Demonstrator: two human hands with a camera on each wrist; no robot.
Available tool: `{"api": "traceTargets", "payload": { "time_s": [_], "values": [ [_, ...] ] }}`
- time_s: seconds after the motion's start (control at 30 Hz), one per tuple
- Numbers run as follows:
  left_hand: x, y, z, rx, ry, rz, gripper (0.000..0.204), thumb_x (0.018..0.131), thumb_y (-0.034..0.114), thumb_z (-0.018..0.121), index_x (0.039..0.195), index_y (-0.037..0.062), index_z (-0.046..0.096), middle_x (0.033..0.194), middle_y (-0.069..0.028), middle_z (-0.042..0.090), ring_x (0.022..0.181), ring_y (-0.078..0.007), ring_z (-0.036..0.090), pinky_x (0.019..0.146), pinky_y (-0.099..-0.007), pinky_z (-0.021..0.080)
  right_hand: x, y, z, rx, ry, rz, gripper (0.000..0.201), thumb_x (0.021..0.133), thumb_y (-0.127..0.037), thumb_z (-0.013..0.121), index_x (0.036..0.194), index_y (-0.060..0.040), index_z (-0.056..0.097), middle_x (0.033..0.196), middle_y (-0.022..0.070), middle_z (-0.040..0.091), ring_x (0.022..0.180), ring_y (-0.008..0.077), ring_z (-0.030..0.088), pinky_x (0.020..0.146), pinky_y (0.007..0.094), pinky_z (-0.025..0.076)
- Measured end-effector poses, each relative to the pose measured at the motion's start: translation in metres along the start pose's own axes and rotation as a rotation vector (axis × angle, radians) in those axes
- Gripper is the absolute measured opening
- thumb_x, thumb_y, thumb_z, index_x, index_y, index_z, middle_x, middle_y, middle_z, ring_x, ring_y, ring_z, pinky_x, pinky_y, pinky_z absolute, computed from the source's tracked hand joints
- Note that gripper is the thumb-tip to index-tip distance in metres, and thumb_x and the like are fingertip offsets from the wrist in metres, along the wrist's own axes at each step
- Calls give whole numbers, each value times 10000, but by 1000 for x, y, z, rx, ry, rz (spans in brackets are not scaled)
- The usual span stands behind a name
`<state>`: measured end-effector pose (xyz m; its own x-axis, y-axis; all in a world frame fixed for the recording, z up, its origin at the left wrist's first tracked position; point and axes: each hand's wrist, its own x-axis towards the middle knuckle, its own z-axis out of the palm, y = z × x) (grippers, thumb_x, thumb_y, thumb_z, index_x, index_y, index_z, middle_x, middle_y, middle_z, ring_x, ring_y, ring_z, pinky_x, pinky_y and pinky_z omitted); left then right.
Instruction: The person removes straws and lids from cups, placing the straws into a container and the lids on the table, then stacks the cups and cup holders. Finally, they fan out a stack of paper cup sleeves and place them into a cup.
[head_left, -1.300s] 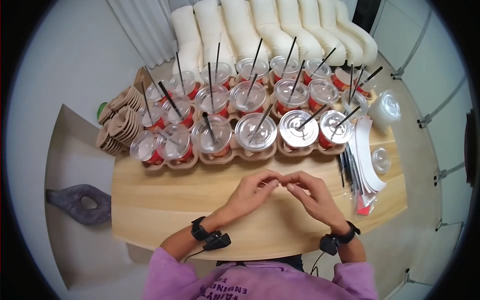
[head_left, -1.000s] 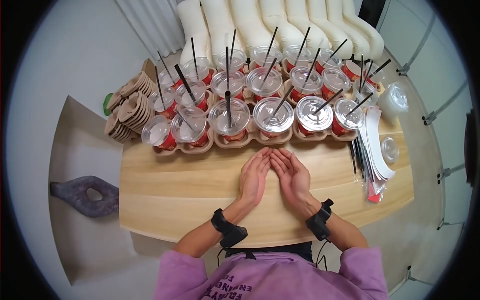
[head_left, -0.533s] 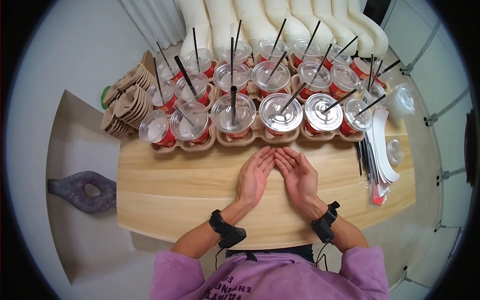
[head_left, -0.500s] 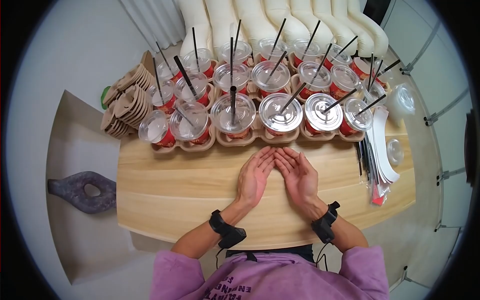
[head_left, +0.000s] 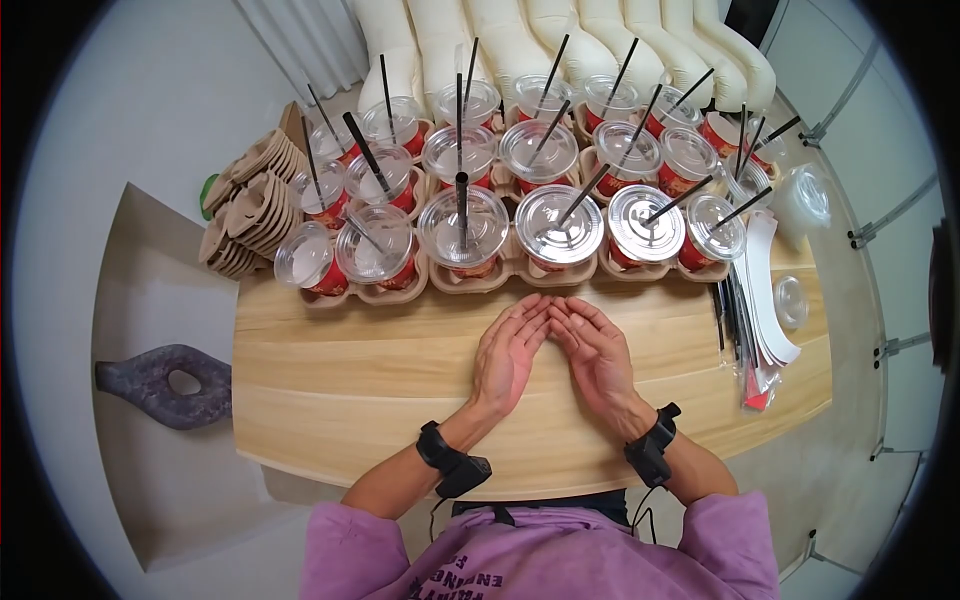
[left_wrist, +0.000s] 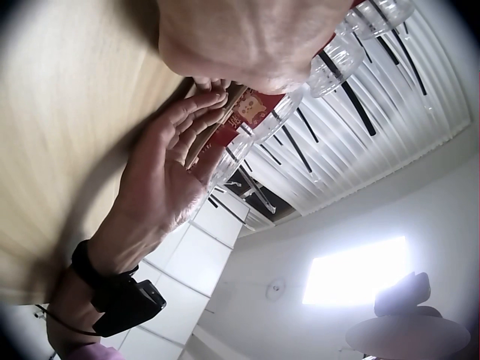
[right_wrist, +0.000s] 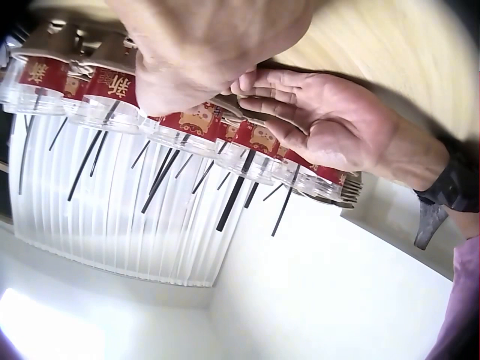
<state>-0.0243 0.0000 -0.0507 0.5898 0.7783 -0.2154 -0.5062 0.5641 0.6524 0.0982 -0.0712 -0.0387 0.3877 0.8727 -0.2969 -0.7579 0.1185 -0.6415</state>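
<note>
Both hands lie palm up on the wooden table (head_left: 400, 430), fingertips meeting. The left hand (head_left: 508, 355) has relaxed fingers and nothing in its palm. Opposite it, the right hand (head_left: 598, 358) is likewise relaxed and holds nothing. Just beyond the fingertips stands the front row of lidded cups: one with a clear lid (head_left: 560, 225) and black straw is nearest. The cups have red printed sleeves (right_wrist: 116, 84) and sit in brown pulp cup carriers (head_left: 470, 283). In the left wrist view, the right hand (left_wrist: 169, 176) shows fingers slightly bent beside the carrier edge.
Stacked empty carriers (head_left: 262, 215) stand at the back left. On the right lie white curved paper sleeves (head_left: 765, 295), wrapped black straws (head_left: 735, 315) and a loose clear lid (head_left: 791, 302). Stacked clear lids (head_left: 803, 200) stand behind them. A cream sofa (head_left: 560, 45) is beyond the table.
From fingers bent together above the table, both hands have turned palm up and settled near the cups. Over the last half second the right fingers have curled in slightly.
</note>
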Motion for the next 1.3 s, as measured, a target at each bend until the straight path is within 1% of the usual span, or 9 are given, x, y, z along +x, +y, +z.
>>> {"api": "traceTargets", "payload": {
  "time_s": [0.03, 0.1, 0.2, 0.43, 0.5, 0.6, 0.8, 1.0, 1.3],
  "values": [
    [0, 0, 0, 0, 0, 0, 446, 1047, 190, 394, 1376, -111, 386, 1416, -241, 454, 1353, -307, 432, 1178, -418, 330, 0, 1, -1, 1, 0, 0, 301, 986, -76, 553, 1245, 72, 510, 1281, 185, 579, 1213, 259, 569, 1092, 354, 442],
    [0, 0, 0, -11, -13, -7, 436, 1046, 179, 392, 1375, -106, 388, 1413, -245, 457, 1351, -309, 437, 1175, -420, 333, 1, 3, -3, -5, 11, -13, 343, 892, 81, 630, 1215, 49, 518, 1255, 158, 583, 1160, 211, 592, 1037, 308, 479],
    [-1, 2, 1, -4, -18, -8, 430, 1046, 175, 389, 1374, -103, 390, 1411, -249, 458, 1353, -313, 438, 1174, -423, 336, 1, 3, -4, 2, 12, -7, 362, 863, 118, 643, 1194, 39, 522, 1227, 146, 589, 1157, 196, 589, 1030, 297, 484],
    [-1, 2, 0, -10, -21, -13, 422, 1045, 170, 389, 1368, -103, 393, 1413, -253, 455, 1357, -316, 433, 1174, -424, 337, 1, 3, -6, 2, 4, -5, 371, 849, 136, 645, 1186, 41, 520, 1201, 133, 594, 1130, 187, 599, 999, 287, 510],
    [-1, 1, 0, -18, -18, -7, 421, 1044, 167, 389, 1366, -104, 392, 1410, -256, 454, 1355, -323, 434, 1175, -429, 337, 2, 3, -8, -52, -15, -13, 377, 855, 130, 640, 1199, 13, 538, 1205, 107, 614, 1092, 164, 629, 934, 272, 543],
    [-2, 2, 0, -26, -14, -5, 418, 1044, 165, 389, 1363, -104, 393, 1404, -258, 456, 1349, -330, 438, 1175, -436, 338, 2, 1, -12, -119, -42, -29, 385, 846, 143, 638, 1194, 11, 539, 1178, 108, 620, 1065, 165, 638, 906, 270, 554],
    [-2, 1, -1, -27, -9, 1, 413, 1045, 167, 390, 1361, -98, 394, 1396, -258, 460, 1343, -333, 443, 1172, -439, 342, 2, 0, -14, -152, -51, -12, 396, 834, 160, 640, 1176, 3, 519, 1129, 125, 634, 1022, 170, 645, 900, 277, 561],
    [-2, 1, -2, -23, -7, -4, 423, 1049, 184, 388, 1371, -90, 388, 1398, -254, 461, 1346, -338, 438, 1170, -431, 339, 1, 3, -14, -126, -44, 19, 386, 846, 147, 649, 1148, -18, 475, 1128, 157, 640, 1014, 187, 652, 911, 303, 574],
    [-3, 3, -1, -20, -6, -2, 417, 1051, 189, 389, 1368, -82, 389, 1391, -257, 464, 1339, -343, 444, 1168, -435, 345, 0, 2, -13, -117, -4, 26, 395, 844, 135, 669, 1141, -22, 461, 1124, 166, 638, 1020, 195, 655, 917, 305, 574]
  ]
}}
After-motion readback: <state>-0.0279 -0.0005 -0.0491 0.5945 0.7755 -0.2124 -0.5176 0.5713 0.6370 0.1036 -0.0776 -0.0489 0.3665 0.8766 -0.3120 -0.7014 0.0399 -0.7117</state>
